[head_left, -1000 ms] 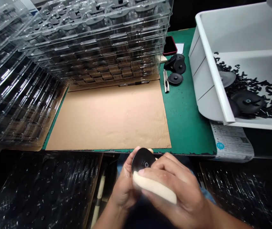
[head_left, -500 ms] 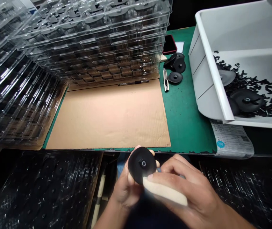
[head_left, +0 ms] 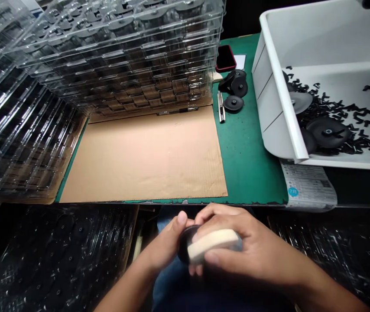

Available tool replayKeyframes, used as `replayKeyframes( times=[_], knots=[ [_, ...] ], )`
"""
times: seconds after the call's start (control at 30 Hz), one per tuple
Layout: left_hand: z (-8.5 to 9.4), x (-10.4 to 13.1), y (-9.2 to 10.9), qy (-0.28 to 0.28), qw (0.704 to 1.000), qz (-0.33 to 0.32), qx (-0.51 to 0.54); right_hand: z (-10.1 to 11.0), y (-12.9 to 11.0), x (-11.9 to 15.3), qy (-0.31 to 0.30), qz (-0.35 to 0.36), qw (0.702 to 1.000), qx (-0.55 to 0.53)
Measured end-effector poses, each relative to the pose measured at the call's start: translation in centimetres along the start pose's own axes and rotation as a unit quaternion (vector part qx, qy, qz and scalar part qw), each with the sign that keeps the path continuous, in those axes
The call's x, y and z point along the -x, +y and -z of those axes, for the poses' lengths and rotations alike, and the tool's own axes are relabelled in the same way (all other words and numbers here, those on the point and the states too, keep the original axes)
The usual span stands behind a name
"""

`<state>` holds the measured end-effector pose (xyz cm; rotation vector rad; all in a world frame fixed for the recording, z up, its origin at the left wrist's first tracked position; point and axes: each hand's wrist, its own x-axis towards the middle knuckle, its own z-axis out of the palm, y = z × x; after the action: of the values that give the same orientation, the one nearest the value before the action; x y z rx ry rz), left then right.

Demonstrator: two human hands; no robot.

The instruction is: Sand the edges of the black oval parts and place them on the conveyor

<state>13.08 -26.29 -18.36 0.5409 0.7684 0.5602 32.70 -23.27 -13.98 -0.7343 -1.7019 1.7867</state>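
Held up in front of my lap, a round black disc rests in my left hand, whose thumb points up beside its edge. My right hand grips a cream-coloured sponge between thumb and fingers. The sponge lies over the disc's right part and hides its centre; motion blurs this spot. Both hands are below the front edge of the green table.
Clear plastic trays are stacked behind a cardboard sheet with a pen. Rightward lie a utility knife, black discs and a phone. A white bin holds small black clips and discs.
My right hand has turned and brought the sponge across the disc, covering its centre. The disc has tilted and dropped slightly. My left thumb now points up, and the view has shifted a little.
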Motion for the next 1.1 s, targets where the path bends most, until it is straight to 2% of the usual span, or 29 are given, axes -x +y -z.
replayKeyframes(
  times=[0.03, 0.1, 0.2, 0.23, 0.3, 0.4, 0.53, 0.63, 0.7, 0.8, 0.9, 1.03, 1.1],
  knots=[
    [0.1, -0.1, 0.0, 0.005, 1.000, -0.016, -0.001, -0.1, 0.3, -0.1, 0.025, -0.008, 1.000, -0.014],
    [0.1, -0.1, 0.1, 0.036, 0.996, -0.078, 0.003, -0.5, 1.3, 0.1, 0.115, -0.008, 0.992, -0.061],
    [-0.2, -0.1, 0.0, 0.106, 0.969, -0.218, -0.044, -1.6, 2.7, 0.3, 0.204, -0.007, 0.960, -0.192],
    [-0.4, -0.1, 0.0, 0.102, 0.960, -0.251, -0.063, -2.0, 3.0, 0.3, 0.208, -0.008, 0.949, -0.238],
    [-0.7, -0.2, -0.4, 0.054, 0.953, -0.288, -0.076, -2.9, 3.3, 0.1, 0.207, -0.005, 0.930, -0.303],
    [-0.8, -0.4, -1.1, 0.013, 0.945, -0.325, -0.037, -3.5, 3.3, -0.1, 0.201, -0.002, 0.927, -0.318],
    [-0.9, -0.5, -1.4, 0.035, 0.938, -0.344, 0.030, -2.6, 3.2, 0.0, 0.201, 0.001, 0.950, -0.240],
    [-1.2, -0.2, -1.1, 0.061, 0.941, -0.328, 0.058, -2.0, 2.5, 0.1, 0.245, 0.040, 0.963, -0.101],
    [-1.6, -0.1, -0.9, 0.080, 0.941, -0.316, 0.086, -2.1, 1.6, 0.0, 0.268, 0.092, 0.959, 0.025],
    [-1.8, -0.1, -1.0, 0.086, 0.941, -0.310, 0.108, -2.9, 0.3, -0.5, 0.254, 0.167, 0.939, 0.161],
    [-1.6, -0.2, -1.3, 0.088, 0.938, -0.315, 0.112, -3.3, -0.1, -0.6, 0.243, 0.188, 0.927, 0.215],
    [-1.3, -0.2, -1.5, 0.094, 0.933, -0.322, 0.126, -3.0, 0.5, 0.1, 0.184, 0.148, 0.936, 0.261],
    [-1.3, -0.3, -1.4, 0.093, 0.938, -0.311, 0.122, -2.9, 0.7, 0.1, 0.185, 0.147, 0.933, 0.270]
  ],
)
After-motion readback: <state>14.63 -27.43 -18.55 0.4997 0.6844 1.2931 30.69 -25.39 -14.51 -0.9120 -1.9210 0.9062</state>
